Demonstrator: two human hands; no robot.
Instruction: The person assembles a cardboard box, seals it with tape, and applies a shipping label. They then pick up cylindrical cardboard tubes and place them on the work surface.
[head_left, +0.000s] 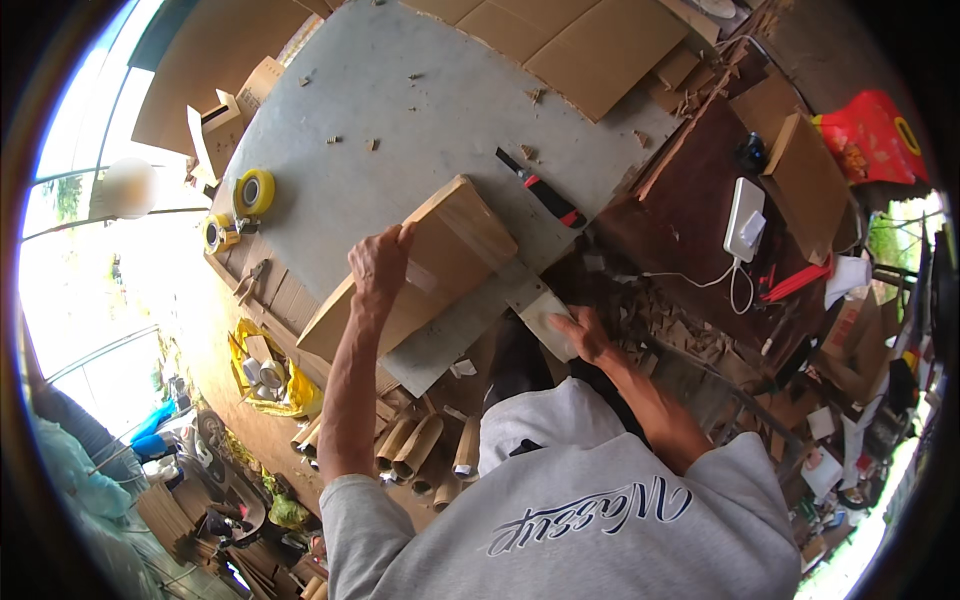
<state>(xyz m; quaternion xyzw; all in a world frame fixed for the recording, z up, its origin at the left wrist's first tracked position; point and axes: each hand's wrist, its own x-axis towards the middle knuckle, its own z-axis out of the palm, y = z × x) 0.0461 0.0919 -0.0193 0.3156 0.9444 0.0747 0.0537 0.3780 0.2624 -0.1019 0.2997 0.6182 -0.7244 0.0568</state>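
My left hand (380, 261) grips the upper-left edge of a flat cardboard box (450, 259), which bears strips of clear tape. The box lies tilted across the near part of a grey tabletop (322, 217). In my right hand (583, 334) is a flat tool (546, 319) with a pale handle and a grey, blade-like end. That end reaches the box's lower-right corner; whether it touches is unclear. Beyond the box lies a utility knife (551, 199) with a black and red handle.
Tape rolls (255, 193) and pliers (253, 281) lie at the left, above a yellow bag (300, 390). Cardboard sheets (570, 45) cover the far edge. A white power bank (742, 217) with a cable sits at right. Cardboard tubes (416, 446) stand below.
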